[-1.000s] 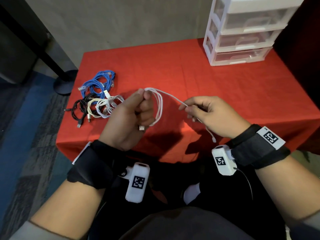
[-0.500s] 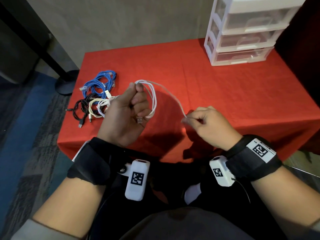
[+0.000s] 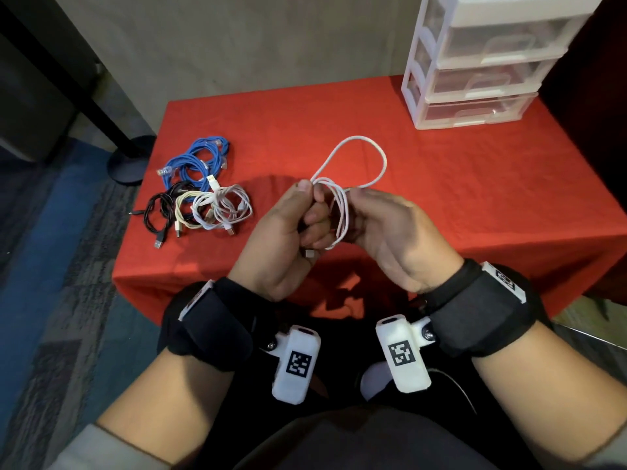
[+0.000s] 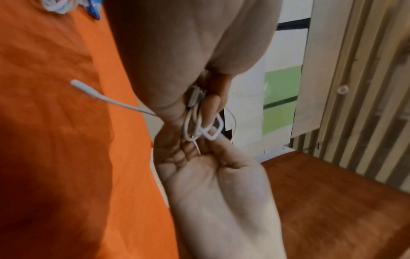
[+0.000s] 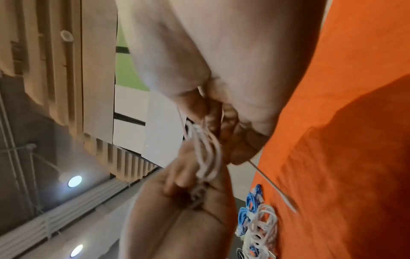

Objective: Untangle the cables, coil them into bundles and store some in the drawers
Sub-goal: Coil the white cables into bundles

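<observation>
While the left hand (image 3: 288,228) grips the thin white charging cable (image 3: 341,212) in coils above the red-clothed worktop (image 3: 475,184), the right hand (image 3: 386,232) pinches its free strand. Light and springy, it likely needs pinching where loops cross (only the left wrist view shows the dangling plug (image 4: 80,85)).

We seem to be in an office or meeting room, not a home. We sit at a small table under a red cloth (image 3: 441,184), pushed against a plain beige wall (image 3: 254,45). Below us lies grey and blue carpet (image 3: 51,232), the tiled kind common in workplaces. A round black stand base (image 3: 130,161) sits on the floor by the wall. From the wrist views we see a ceiling of wooden slats (image 5: 44,61), round recessed lights (image 5: 74,181) and white and green panels (image 4: 281,98).
</observation>
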### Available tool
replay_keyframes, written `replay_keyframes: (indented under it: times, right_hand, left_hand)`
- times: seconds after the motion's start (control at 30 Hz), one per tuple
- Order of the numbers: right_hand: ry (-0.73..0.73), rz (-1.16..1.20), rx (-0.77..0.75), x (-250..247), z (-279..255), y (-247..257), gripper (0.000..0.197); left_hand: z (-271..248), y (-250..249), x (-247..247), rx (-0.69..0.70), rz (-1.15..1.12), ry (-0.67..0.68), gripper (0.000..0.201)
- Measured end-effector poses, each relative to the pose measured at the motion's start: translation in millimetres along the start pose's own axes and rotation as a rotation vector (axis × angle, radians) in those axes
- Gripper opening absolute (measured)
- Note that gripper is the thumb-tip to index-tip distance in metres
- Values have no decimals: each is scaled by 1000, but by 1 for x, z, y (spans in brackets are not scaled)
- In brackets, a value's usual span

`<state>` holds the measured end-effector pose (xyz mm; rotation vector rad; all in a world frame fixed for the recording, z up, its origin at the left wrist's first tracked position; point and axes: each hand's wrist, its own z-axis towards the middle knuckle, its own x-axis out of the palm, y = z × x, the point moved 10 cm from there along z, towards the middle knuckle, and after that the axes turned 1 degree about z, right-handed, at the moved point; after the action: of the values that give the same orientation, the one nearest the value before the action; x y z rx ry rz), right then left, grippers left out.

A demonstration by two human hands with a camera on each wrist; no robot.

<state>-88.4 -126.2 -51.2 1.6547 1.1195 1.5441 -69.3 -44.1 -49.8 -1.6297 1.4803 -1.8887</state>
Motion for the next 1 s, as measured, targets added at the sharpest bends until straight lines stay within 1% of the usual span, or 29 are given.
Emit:
replay_keyframes:
  times: [0.03, 0.07, 0.13, 0.17, 0.23, 0.33, 0.47, 0.53, 0.6, 0.67, 0.73, 0.87, 0.93, 1.0]
  right_hand:
    - [35, -5, 17, 0, 0, -2, 45]
    - [58, -50, 7, 4, -2, 0, 42]
    - [-8, -270, -91, -4, -2, 4, 18]
    - [-66, -344, -128, -11, -1, 5, 18]
    - [-137, -358, -128, -21, 1, 4, 22]
    - [-161, -309, -106, -23, 2, 5, 21]
    - [-155, -131, -82, -20, 0, 5, 27]
    - [-114, -21, -39, -17, -1, 4, 30]
    - [-68, 12, -3, -12, -2, 1, 37]
    - [-61, -49, -26, -11, -3, 2, 43]
    - [-93, -137, -83, -14, -3, 5, 42]
    - [-209, -314, -164, -27, -1, 11, 30]
    - [-268, -357, -150, -34, -1, 9, 25]
    - [-289, -397, -132, -41, -2, 9, 10]
  left_hand:
    - [0, -1, -3, 27, 58, -30, 27]
    - [0, -3, -7, 54, 121, -67, 26]
    - [-1, -5, -13, 101, 238, -140, 28]
    - [-2, -5, -13, 127, 285, -156, 29]
    - [-3, -8, -11, 192, 372, -176, 31]
    - [-6, -12, -14, 248, 465, -257, 31]
    - [-4, -10, -17, 249, 469, -311, 31]
    - [-1, -8, -19, 237, 481, -320, 32]
    - [1, -6, -20, 212, 490, -318, 35]
    - [3, -5, -19, 198, 466, -289, 37]
    - [4, -7, -20, 191, 448, -295, 35]
    - [3, -19, -17, 221, 462, -309, 31]
    - [1, -26, -15, 256, 505, -316, 32]
    - [0, -36, -22, 275, 517, -351, 32]
